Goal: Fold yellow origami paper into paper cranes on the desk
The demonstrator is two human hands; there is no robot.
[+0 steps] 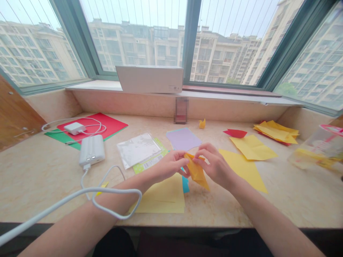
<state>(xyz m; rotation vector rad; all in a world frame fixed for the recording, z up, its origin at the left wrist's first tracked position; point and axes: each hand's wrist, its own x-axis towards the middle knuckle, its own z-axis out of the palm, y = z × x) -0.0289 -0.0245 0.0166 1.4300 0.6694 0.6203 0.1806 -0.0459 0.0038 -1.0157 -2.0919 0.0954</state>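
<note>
A folded orange-yellow paper (197, 174) is held up between both hands above the counter's front part. My left hand (174, 163) pinches its upper left corner, fingers closed. On its upper right edge, the thumb and fingertips of my right hand (214, 162) are pressed together. The paper's pointed lower end hangs free, tilted to the right. Beneath my left hand lie pale yellow sheets (163, 200), with a bit of blue paper (185, 184) showing at their right edge. To the right of my right hand is a flat yellow sheet (248, 171).
A white power bank (92, 150) and its cables lie left, near red paper (112, 125). A clear packet (138, 150) and lilac sheet (183, 138) lie mid-counter. Behind stands a small folded yellow figure (202, 124). Folded yellow papers (278, 131) and a clear plastic container (318, 150) are right.
</note>
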